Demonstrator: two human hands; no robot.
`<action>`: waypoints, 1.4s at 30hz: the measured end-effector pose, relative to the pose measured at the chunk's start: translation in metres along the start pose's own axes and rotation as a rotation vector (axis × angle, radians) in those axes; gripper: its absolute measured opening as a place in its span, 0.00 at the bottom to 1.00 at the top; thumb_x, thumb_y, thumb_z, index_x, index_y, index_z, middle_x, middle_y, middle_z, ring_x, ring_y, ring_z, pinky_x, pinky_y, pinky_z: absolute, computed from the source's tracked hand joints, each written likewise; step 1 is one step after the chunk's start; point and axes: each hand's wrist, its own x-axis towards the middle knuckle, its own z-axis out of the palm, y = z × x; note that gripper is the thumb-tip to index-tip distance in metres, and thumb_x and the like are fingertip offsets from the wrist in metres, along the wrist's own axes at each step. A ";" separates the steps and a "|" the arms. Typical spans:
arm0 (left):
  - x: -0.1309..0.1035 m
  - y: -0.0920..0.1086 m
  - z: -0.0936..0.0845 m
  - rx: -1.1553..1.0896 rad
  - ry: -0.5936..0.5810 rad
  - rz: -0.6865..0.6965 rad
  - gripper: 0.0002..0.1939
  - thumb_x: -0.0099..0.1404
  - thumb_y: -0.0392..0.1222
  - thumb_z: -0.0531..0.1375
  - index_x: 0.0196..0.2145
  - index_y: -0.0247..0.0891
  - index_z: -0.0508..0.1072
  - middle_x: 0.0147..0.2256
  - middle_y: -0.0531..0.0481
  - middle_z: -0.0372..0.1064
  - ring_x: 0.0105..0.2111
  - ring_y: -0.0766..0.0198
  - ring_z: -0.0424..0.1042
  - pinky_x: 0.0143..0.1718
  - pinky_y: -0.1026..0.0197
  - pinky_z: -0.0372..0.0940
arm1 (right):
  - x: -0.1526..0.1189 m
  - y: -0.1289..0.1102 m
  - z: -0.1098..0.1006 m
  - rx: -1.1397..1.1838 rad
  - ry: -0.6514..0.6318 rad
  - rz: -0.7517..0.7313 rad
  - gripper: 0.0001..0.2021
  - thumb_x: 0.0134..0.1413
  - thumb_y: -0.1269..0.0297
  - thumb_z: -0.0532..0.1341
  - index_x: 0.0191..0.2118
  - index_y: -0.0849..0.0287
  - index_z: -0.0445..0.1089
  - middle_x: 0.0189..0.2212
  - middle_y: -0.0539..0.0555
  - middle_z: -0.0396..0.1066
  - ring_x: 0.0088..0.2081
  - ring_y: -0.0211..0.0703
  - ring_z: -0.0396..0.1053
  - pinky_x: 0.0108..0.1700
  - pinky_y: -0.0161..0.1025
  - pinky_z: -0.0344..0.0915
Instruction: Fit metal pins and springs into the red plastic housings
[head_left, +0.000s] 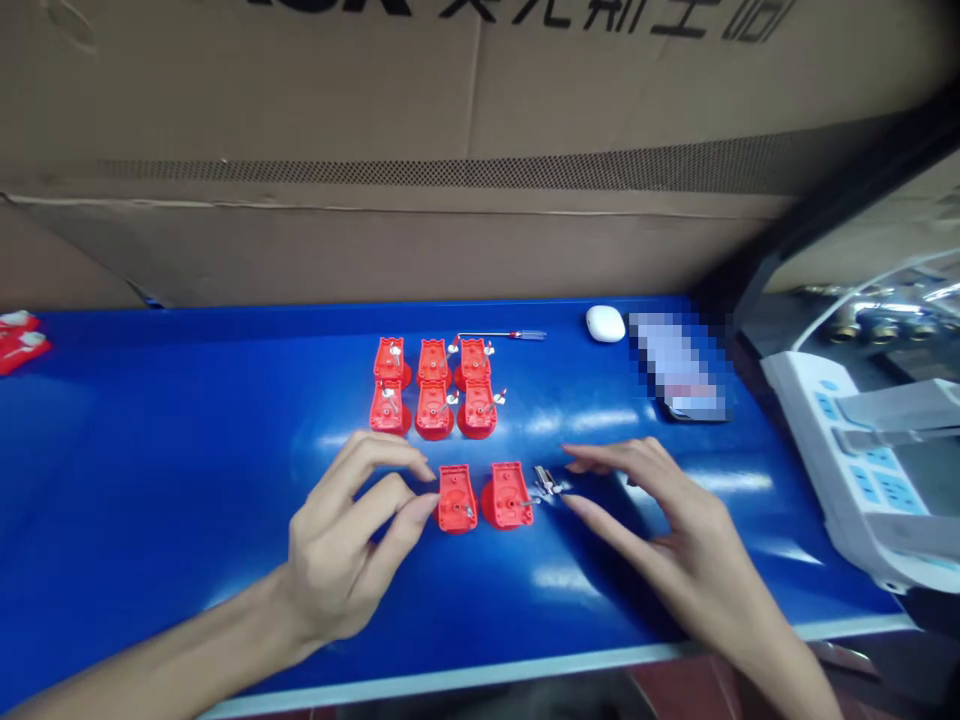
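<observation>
Two red plastic housings stand side by side at the front, each open at the top with a small metal pin in it. Close to the left edge of the left housing (457, 500) are the fingertips of my left hand (356, 540), slightly apart; whether they touch it I cannot tell. The right housing (511, 497) sits between my hands. Beside it lie small silvery metal parts (547, 481). My right hand (667, 535) is just right of these parts, thumb and index finger spread, holding nothing.
Behind stand several similar red housings (433, 408) in two rows. Beyond them lies a screwdriver (529, 335). A white case (605, 324) and a phone (679, 365) are at the back right. A white device (862, 470) stands at the right edge. Cardboard (450, 255) backs the blue table (187, 450).
</observation>
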 end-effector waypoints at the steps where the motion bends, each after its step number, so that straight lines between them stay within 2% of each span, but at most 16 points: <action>1: 0.000 -0.001 0.001 -0.004 0.004 -0.032 0.10 0.74 0.23 0.61 0.41 0.38 0.74 0.46 0.45 0.75 0.48 0.58 0.75 0.49 0.53 0.72 | 0.000 0.001 0.002 -0.013 -0.002 -0.009 0.16 0.74 0.52 0.65 0.63 0.38 0.72 0.56 0.50 0.77 0.56 0.51 0.73 0.64 0.55 0.64; 5: 0.002 -0.004 0.002 -0.034 -0.034 -0.069 0.16 0.74 0.31 0.64 0.57 0.37 0.73 0.50 0.44 0.77 0.52 0.55 0.77 0.55 0.51 0.74 | 0.001 0.000 0.009 -0.040 -0.008 -0.039 0.15 0.76 0.53 0.64 0.62 0.41 0.72 0.54 0.51 0.76 0.56 0.51 0.73 0.65 0.56 0.64; 9: 0.004 -0.003 0.002 -0.059 -0.131 -0.026 0.26 0.69 0.41 0.69 0.62 0.36 0.71 0.55 0.40 0.76 0.56 0.50 0.77 0.57 0.49 0.75 | 0.001 -0.003 0.013 -0.033 -0.018 -0.053 0.14 0.76 0.55 0.63 0.62 0.41 0.72 0.53 0.51 0.74 0.56 0.49 0.73 0.60 0.51 0.68; 14: 0.001 -0.003 0.007 0.008 -0.235 -0.064 0.34 0.67 0.42 0.73 0.66 0.38 0.68 0.61 0.39 0.75 0.62 0.48 0.76 0.64 0.46 0.74 | 0.000 -0.004 0.017 -0.016 -0.024 -0.043 0.14 0.77 0.57 0.63 0.62 0.43 0.72 0.53 0.53 0.72 0.53 0.46 0.74 0.54 0.45 0.72; 23: -0.003 -0.007 0.012 0.063 -0.283 -0.104 0.31 0.71 0.41 0.71 0.68 0.42 0.68 0.62 0.42 0.76 0.61 0.51 0.78 0.64 0.47 0.74 | 0.001 -0.004 0.030 -0.075 0.036 -0.056 0.12 0.77 0.58 0.62 0.60 0.48 0.74 0.50 0.56 0.73 0.49 0.49 0.75 0.52 0.46 0.72; 31: -0.005 -0.009 0.015 0.045 -0.274 -0.094 0.28 0.73 0.37 0.69 0.67 0.42 0.69 0.59 0.41 0.77 0.58 0.52 0.79 0.61 0.47 0.75 | 0.000 -0.002 0.028 -0.092 0.024 -0.022 0.12 0.78 0.60 0.60 0.60 0.50 0.74 0.50 0.56 0.73 0.49 0.49 0.75 0.52 0.47 0.71; 42: -0.005 -0.008 0.014 0.051 -0.281 -0.098 0.27 0.73 0.37 0.68 0.66 0.41 0.70 0.59 0.43 0.77 0.57 0.54 0.79 0.61 0.49 0.75 | 0.001 -0.003 0.027 -0.083 0.025 -0.005 0.12 0.78 0.58 0.60 0.59 0.50 0.75 0.49 0.56 0.73 0.46 0.48 0.76 0.49 0.46 0.72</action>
